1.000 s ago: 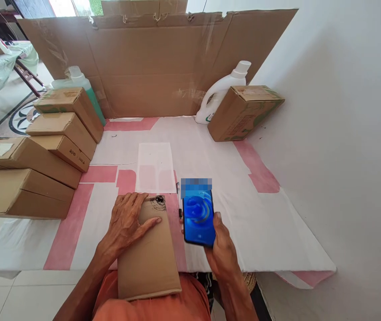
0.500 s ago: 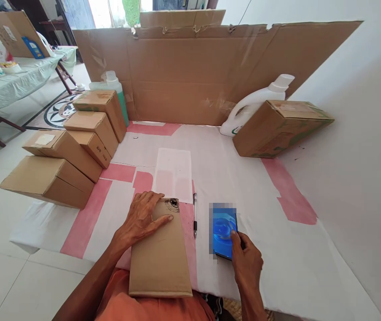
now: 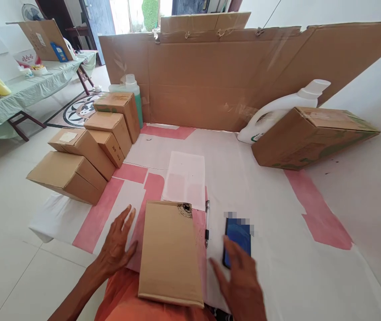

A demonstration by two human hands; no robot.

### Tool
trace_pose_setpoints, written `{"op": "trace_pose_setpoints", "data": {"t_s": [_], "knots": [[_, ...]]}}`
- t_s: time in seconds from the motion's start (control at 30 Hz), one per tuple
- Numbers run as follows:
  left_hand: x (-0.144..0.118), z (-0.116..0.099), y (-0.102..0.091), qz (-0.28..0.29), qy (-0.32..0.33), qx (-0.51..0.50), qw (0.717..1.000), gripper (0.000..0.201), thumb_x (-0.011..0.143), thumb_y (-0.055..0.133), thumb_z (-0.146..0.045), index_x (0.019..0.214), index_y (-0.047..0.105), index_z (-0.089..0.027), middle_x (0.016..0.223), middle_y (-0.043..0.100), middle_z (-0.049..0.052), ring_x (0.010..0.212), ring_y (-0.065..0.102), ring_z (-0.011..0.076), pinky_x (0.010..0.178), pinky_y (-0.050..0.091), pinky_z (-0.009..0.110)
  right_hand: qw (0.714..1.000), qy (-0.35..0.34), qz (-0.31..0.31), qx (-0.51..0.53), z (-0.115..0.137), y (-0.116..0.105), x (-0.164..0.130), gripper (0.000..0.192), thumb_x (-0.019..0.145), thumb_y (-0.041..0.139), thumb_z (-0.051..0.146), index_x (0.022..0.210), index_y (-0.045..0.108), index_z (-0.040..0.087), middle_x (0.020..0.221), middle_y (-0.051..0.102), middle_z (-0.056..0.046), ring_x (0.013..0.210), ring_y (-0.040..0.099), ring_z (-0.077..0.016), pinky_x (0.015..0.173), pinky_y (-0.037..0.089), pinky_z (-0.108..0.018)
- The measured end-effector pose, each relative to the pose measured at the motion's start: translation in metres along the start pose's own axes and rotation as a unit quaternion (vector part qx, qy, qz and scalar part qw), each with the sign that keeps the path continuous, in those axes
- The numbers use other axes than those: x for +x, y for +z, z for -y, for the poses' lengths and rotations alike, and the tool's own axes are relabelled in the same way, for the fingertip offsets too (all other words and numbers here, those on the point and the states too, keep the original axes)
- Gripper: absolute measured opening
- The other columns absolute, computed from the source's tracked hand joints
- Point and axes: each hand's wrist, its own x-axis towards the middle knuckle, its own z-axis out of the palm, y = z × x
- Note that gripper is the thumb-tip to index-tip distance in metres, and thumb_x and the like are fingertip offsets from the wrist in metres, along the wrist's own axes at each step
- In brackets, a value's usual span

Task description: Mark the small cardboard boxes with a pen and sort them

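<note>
A flat brown cardboard box (image 3: 172,254) lies at the table's front edge, with a black scribble in its far right corner. Just left of it hovers my left hand (image 3: 118,243), fingers spread, holding nothing. My right hand (image 3: 242,278) is slightly blurred, fingers apart, over the near end of a smartphone (image 3: 239,236) that lies on the table with a dimmed blue screen. Between box and phone is a black-and-clear pen (image 3: 206,223). Beyond the box lies a white paper sheet (image 3: 185,176).
Several cardboard boxes (image 3: 79,151) line the left edge, with a bottle of green liquid (image 3: 137,100) behind. A white jug (image 3: 277,109) and a tilted box (image 3: 310,138) stand at the right. A tall cardboard panel (image 3: 203,80) closes off the back.
My left hand has come off the box and moved left. My right hand has let go of the phone, whose screen has dimmed. The view has shifted left.
</note>
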Motion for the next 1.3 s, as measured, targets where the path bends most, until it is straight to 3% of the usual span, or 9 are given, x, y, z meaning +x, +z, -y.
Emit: {"op": "trace_pose_setpoints", "data": {"t_s": [0.1,0.23,0.33,0.53,0.67,0.77,0.93,1.07,1.3], "knots": [[-0.011,-0.008,0.004,0.083,0.054,-0.046,0.994,0.109,0.088,0.063,-0.014,0.171,-0.006,-0.028,0.177,0.012,0.019,0.162,0.022,0.0398,0.123,0.039,0.061,0.983,-0.169,0.068,0.026,0.023,0.008,-0.002,0.077,0.101,0.039,0.009,0.172,0.014,0.023,0.158,0.054,-0.011,0.145,0.051,-0.0286,0.11,0.054,-0.044],[0.003,-0.005,-0.017,0.113,0.069,-0.082,0.988,0.11,0.087,0.07,-0.018,0.171,0.0,-0.031,0.176,0.018,0.019,0.163,0.022,0.0389,0.125,0.036,0.062,0.972,-0.21,0.09,0.058,0.027,0.005,0.021,0.09,0.096,0.052,0.012,0.172,0.004,0.019,0.167,0.045,-0.012,0.157,0.037,-0.0315,0.116,0.05,-0.048],[0.018,0.003,-0.056,0.124,0.067,-0.125,0.982,0.095,0.089,0.073,-0.026,0.169,0.023,-0.036,0.174,0.028,0.014,0.161,0.028,0.0382,0.126,0.035,0.063,0.953,-0.201,0.14,0.181,0.035,-0.016,0.053,0.109,0.09,0.075,0.047,0.172,0.007,0.023,0.174,0.03,-0.015,0.16,0.029,-0.0397,0.122,0.041,-0.058],[0.03,-0.005,-0.089,0.099,-0.061,-0.294,0.949,0.052,0.095,0.063,-0.062,0.141,0.067,-0.037,0.163,0.05,0.008,0.152,0.045,0.0348,0.125,0.039,0.057,0.899,-0.027,0.213,0.382,0.078,-0.024,0.098,0.084,0.097,0.051,0.07,0.167,0.032,0.027,0.165,0.043,-0.017,0.153,0.04,-0.0395,0.119,0.041,-0.06],[0.022,-0.024,-0.051,0.025,-0.105,-0.413,0.904,0.079,0.097,0.041,-0.079,0.157,0.05,-0.028,0.163,0.048,0.014,0.152,0.045,0.0343,0.124,0.038,0.057,0.902,0.057,0.199,0.38,0.09,0.009,0.08,0.071,0.095,0.061,0.06,0.154,0.045,0.024,0.149,0.058,-0.016,0.14,0.054,-0.0367,0.113,0.048,-0.055],[0.013,-0.041,-0.027,-0.026,-0.131,-0.445,0.886,0.096,0.091,0.053,-0.08,0.166,0.031,-0.025,0.17,0.038,0.015,0.156,0.039,0.0355,0.125,0.037,0.056,0.896,0.094,0.228,0.369,0.086,0.021,0.054,0.061,0.093,0.064,0.058,0.144,0.05,0.027,0.138,0.066,-0.013,0.126,0.065,-0.0353,0.102,0.057,-0.05],[-0.005,-0.045,-0.03,-0.157,-0.209,-0.455,0.851,0.092,0.092,0.04,-0.086,0.158,0.042,-0.021,0.157,0.054,0.017,0.147,0.049,0.0361,0.121,0.044,0.054,0.901,0.03,0.234,0.364,0.108,0.023,0.042,0.059,0.092,0.07,0.053,0.141,0.048,0.028,0.131,0.067,-0.012,0.109,0.072,-0.0332,0.09,0.063,-0.048],[-0.034,-0.006,-0.056,-0.343,-0.289,-0.412,0.793,0.097,0.088,0.026,-0.094,0.142,0.06,-0.02,0.134,0.071,0.016,0.139,0.057,0.036,0.117,0.047,0.052,0.871,-0.106,0.232,0.419,0.175,0.04,0.06,0.071,0.099,0.062,0.038,0.162,0.03,0.03,0.151,0.054,-0.016,0.132,0.063,-0.0355,0.102,0.06,-0.053],[-0.063,0.109,-0.088,-0.639,-0.379,-0.308,0.594,0.098,0.078,0.024,-0.102,0.102,0.071,-0.019,0.104,0.078,0.012,0.119,0.068,0.0352,0.101,0.057,0.045,0.769,-0.296,0.325,0.465,0.286,0.092,0.081,0.107,0.092,0.064,0.012,0.171,-0.007,0.032,0.177,0.019,-0.015,0.163,0.023,-0.0332,0.125,0.04,-0.057]]}}
